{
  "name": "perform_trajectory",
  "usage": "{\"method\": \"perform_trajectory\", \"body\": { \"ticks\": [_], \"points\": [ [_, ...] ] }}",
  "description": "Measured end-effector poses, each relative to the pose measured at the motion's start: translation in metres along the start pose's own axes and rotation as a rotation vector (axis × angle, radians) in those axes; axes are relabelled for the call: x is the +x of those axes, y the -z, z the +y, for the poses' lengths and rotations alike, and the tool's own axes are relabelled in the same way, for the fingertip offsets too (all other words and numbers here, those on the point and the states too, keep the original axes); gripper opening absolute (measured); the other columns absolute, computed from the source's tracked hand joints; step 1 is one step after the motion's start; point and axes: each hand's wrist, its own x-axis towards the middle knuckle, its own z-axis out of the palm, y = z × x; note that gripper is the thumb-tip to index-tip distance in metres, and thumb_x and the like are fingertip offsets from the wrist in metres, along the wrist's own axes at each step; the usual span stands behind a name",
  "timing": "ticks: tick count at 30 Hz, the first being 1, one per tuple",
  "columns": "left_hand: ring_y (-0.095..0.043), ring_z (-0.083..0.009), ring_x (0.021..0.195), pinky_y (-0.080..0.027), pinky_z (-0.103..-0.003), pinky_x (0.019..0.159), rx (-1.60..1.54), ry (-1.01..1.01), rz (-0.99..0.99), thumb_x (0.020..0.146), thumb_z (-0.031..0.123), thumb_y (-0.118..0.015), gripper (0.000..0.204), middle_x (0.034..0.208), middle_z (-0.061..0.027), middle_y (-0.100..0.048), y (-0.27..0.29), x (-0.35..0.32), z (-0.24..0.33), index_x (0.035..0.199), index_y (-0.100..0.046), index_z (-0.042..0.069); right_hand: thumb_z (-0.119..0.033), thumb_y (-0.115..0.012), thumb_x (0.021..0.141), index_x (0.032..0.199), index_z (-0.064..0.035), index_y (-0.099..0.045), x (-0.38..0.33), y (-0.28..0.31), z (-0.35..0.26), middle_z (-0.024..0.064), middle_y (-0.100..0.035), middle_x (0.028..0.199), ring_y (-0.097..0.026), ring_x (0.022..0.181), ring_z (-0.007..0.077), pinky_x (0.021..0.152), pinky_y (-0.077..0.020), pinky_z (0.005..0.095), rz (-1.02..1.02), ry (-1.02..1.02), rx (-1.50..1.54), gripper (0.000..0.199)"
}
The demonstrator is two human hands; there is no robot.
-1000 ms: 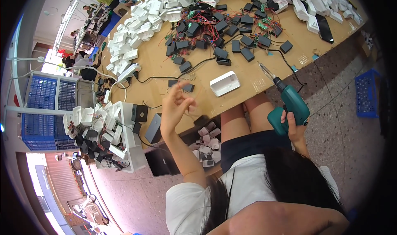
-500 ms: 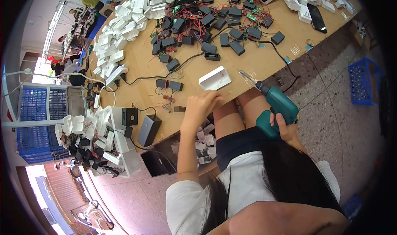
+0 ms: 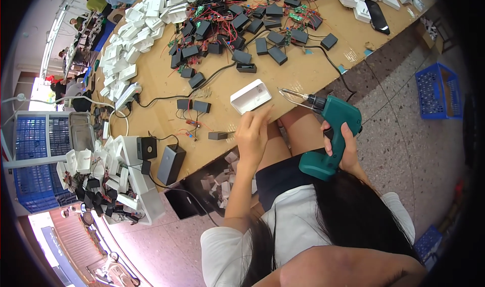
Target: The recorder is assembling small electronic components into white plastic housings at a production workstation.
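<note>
In my right hand (image 3: pixel 348 148) is a green pistol-shaped soldering gun (image 3: pixel 337 130), gripped by its handle. Its thin metal tip points left over the table's front edge. My left hand (image 3: pixel 252 135) is at that edge with its fingers stretched out and nothing seen in them. Just beyond those fingers lies an open white plastic case (image 3: pixel 251 97), its hollow side up. A small black box (image 3: pixel 218 135) rests to the left of the hand. Farther left are two black boxes (image 3: pixel 201 107) and a small red circuit board (image 3: pixel 192 123) with thin wires.
A heap of black boxes with red wires and green boards (image 3: pixel 237 22) covers the table's far middle. White cases (image 3: pixel 132 44) pile up at the left. A dark phone (image 3: pixel 377 17) lies far right. Black cables (image 3: pixel 166 95) cross the tabletop. A blue crate (image 3: pixel 439 92) stands on the floor.
My left hand has drawn back slightly from the white case and its fingers have straightened. The soldering gun has turned, its tip swinging left and toward the case.
</note>
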Motion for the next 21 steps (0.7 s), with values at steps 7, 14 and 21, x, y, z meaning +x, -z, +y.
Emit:
{"method": "perform_trajectory", "body": {
  "ticks": [7,14,21],
  "points": [
    [-0.068,-0.0184,0.070,-0.052,-0.029,0.058,-0.151,0.098,0.064,0.095,0.000,-0.073,0.007,0.087,-0.0088,-0.065,-0.013,0.010,0.003,0.101,-0.071,0.002,-0.048,-0.041,0.112,0.118,0.0026,-0.056,0.003,0.026,-0.004,0.0125,-0.059,0.110,-0.053,0.059,0.0114,0.050,-0.0413,0.0234,-0.008,0.029,0.012,0.053],
    [-0.067,-0.0214,0.074,-0.050,-0.034,0.070,0.111,0.099,0.216,0.092,0.005,-0.076,0.008,0.088,-0.0071,-0.069,-0.023,0.021,0.037,0.100,-0.074,0.005,-0.040,-0.046,0.112,0.121,0.0034,-0.058,-0.003,0.048,-0.034,0.0127,-0.062,0.114,-0.056,0.062,0.0126,0.053,-0.0453,0.0260,-0.001,0.103,-0.156,0.046],
    [-0.061,-0.0195,0.077,-0.042,-0.034,0.086,0.129,0.183,0.245,0.092,0.006,-0.075,0.008,0.090,-0.0046,-0.070,-0.039,0.031,0.042,0.099,-0.072,0.006,-0.030,-0.051,0.110,0.131,0.0041,-0.057,0.002,0.056,-0.029,0.0123,-0.061,0.120,-0.061,0.075,0.0160,0.063,-0.0491,0.0291,-0.144,0.074,-0.294,0.041]
  ]
}}
